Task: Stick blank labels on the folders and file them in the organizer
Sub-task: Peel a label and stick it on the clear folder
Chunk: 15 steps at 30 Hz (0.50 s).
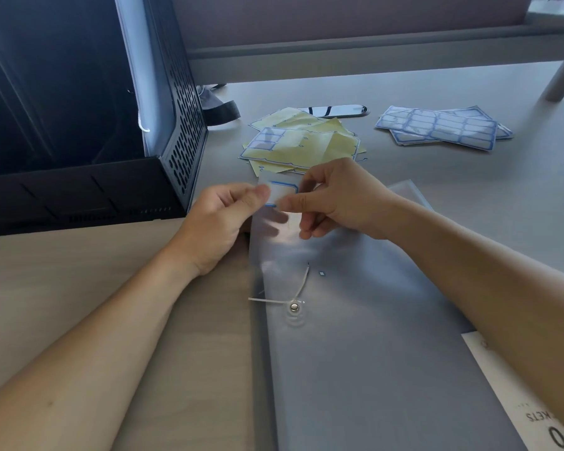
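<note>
A translucent grey folder (355, 336) with a string-and-button clasp lies flat on the table in front of me. Just above its far end, both hands hold one blank white label with a blue border (282, 191). My left hand (222, 216) pinches the label's left edge between thumb and forefinger. My right hand (336, 198) pinches its right side from above. The black mesh organizer (176, 131) stands at the left, with a pale folder (150, 76) upright inside it.
Used yellow backing sheets (303, 141) lie heaped behind my hands. A stack of fresh blue-bordered label sheets (437, 128) sits at the right rear, a phone (339, 110) lies behind the heap. A white printed card (515, 402) shows at the folder's near right corner.
</note>
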{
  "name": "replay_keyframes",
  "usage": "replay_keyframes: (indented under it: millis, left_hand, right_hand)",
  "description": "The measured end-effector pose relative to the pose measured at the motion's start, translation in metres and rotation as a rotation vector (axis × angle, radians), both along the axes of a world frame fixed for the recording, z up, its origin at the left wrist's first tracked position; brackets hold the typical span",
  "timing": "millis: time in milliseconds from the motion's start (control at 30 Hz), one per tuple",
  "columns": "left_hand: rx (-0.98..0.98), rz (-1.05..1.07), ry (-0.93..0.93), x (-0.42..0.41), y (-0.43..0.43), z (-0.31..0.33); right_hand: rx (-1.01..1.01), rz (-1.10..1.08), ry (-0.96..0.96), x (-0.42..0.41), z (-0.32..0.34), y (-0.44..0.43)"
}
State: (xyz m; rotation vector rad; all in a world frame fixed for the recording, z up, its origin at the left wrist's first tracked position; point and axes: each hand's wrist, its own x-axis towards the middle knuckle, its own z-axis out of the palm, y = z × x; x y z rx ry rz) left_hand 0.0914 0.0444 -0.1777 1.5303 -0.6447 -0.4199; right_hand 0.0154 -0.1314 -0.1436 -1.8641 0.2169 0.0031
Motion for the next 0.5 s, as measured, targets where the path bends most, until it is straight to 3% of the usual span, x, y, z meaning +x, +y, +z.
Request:
replay_keyframes:
  millis: [200,300,500]
  left_hand:
    - [0.109,0.054,-0.099,0.001,-0.002,-0.004]
    - [0.067,0.066,-0.075,0.002,-0.002,-0.003]
    - [0.243,0.195,-0.350,-0.009,-0.010,-0.002]
  right_hand:
    - [0.043,-0.019,0.012,0.001,-0.001,-0.001]
    - [0.029,-0.044,-0.017,0.001,-0.001,0.000]
    - [-0.048,-0.039,0.018,0.000,0.004,0.000]
